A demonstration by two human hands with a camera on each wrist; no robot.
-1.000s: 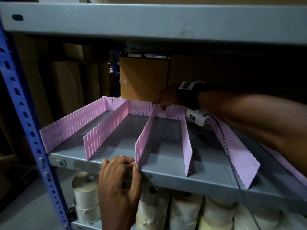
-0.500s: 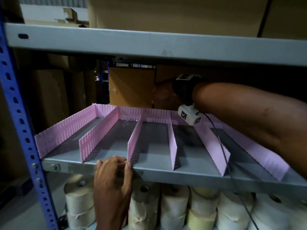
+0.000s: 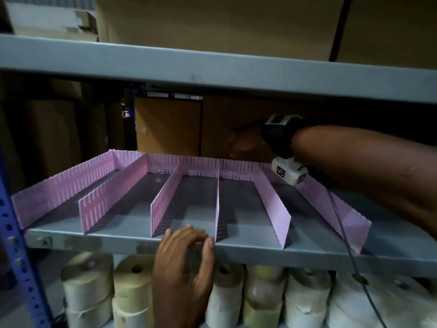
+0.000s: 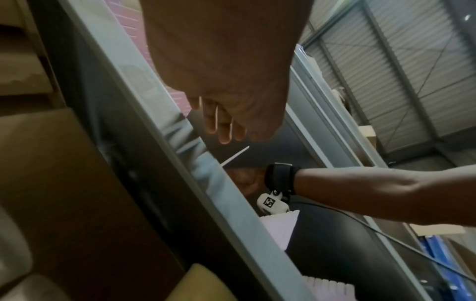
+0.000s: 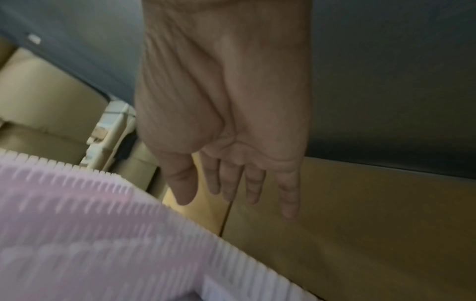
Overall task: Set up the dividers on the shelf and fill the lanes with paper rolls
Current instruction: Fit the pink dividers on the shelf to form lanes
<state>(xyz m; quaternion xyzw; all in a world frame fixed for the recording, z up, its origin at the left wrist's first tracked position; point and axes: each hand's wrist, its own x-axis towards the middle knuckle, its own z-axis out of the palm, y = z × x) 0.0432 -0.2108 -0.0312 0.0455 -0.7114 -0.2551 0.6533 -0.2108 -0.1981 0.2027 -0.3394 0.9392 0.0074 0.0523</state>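
The pink dividers stand in rows on the shelf, lanes unfilled, so setup looks nearly done: the left hand rests open-fingered at the front edge, the right hand, open and empty, hovers apparently above the back strip; next, lift paper rolls from below.

In the right wrist view, the pink dividers at lower left are blurred. In the head view, the right hand is dim; its fingers cannot be resolved.
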